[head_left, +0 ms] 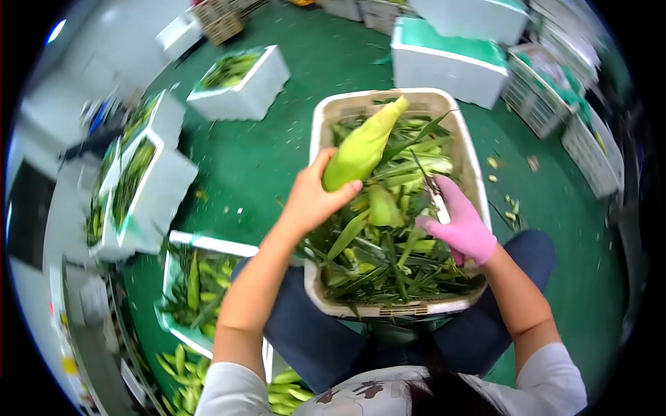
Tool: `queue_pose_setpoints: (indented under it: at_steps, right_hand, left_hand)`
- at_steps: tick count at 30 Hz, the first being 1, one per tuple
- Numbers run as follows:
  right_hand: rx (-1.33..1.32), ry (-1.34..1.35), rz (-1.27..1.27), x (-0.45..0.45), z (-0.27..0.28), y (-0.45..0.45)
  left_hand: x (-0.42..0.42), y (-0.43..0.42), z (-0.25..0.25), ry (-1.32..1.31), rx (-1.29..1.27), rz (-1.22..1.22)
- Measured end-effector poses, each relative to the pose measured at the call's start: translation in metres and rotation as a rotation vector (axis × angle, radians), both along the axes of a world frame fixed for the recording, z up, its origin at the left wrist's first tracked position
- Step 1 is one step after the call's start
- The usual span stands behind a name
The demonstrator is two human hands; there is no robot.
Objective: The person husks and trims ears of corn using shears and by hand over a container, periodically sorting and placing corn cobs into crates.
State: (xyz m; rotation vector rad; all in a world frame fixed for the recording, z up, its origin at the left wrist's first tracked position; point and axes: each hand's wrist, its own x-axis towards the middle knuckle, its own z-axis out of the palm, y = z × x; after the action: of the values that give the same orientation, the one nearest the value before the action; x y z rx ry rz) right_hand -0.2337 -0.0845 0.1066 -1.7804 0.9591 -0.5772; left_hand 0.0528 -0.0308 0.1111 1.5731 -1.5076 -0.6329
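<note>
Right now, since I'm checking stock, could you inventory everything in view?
Tub: one, off-white, centre
Leafy trimmings: many, green, in tub
Corn ear: one, light green, above trimmings
Cutting tool: one, dark and white, above trimmings
Loose ears: many, green, lower left
Boxes: several, white, left and upper right
Crates: several, pale or brown, top and right
Floor: one, green, throughout
Shirt: one, white, bottom
Legs: two, dark blue, beside tub
Left hand: one, bare, on corn ear
Right hand: one, pink glove, on cutting tool

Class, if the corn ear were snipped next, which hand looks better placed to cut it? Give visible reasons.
Probably the right hand: it holds the shears over the crate. The left hand is occupied gripping the corn ear by its thick end.
</note>
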Motion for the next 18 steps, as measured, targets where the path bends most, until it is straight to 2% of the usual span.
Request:
queue_pose_setpoints:
  at_steps: [3, 5, 6, 7, 9, 11, 13, 14, 15, 17, 18]
  right_hand:
    - [0.261, -0.005, -0.060, -0.025, 0.020, -0.009]
    - [0.332, 0.021, -0.023, -0.040, 0.006, -0.020]
    - [0.208, 0.094, -0.036, -0.043, -0.001, -0.022]
    - [-0.266, 0.113, 0.001, -0.048, -0.054, -0.034]
    - [-0.124, 0.161, 0.070, -0.051, -0.058, -0.042]
    - [-0.187, 0.166, 0.087, -0.049, -0.073, -0.044]
    - [-0.091, 0.137, 0.100, -0.043, -0.072, -0.041]
    - [0.100, 0.150, 0.087, -0.037, -0.064, -0.039]
    - [0.108, 0.218, 0.086, -0.032, -0.060, -0.038]
    - [-0.148, 0.138, 0.025, -0.022, -0.108, -0.037]
    - [-0.073, 0.146, 0.036, -0.019, -0.108, -0.035]
  left_hand:
    - [-0.059, -0.013, -0.020, -0.229, 0.023, 0.003]
    - [-0.078, -0.017, -0.042, -0.217, 0.082, 0.009]
    - [-0.084, -0.015, -0.050, -0.299, 0.088, 0.023]
    - [-0.089, -0.014, -0.058, -0.423, 0.104, 0.009]
    - [-0.093, -0.008, -0.072, -0.408, 0.092, -0.005]
    - [-0.090, -0.006, -0.080, -0.379, 0.171, -0.042]
    - [-0.085, -0.005, -0.085, -0.320, 0.245, -0.075]
    - [-0.080, -0.004, -0.084, -0.277, 0.280, -0.086]
    - [-0.074, -0.004, -0.084, -0.233, 0.311, -0.092]
    - [-0.059, -0.005, -0.090, -0.225, 0.329, -0.100]
    - [-0.054, -0.005, -0.089, -0.232, 0.335, -0.111]
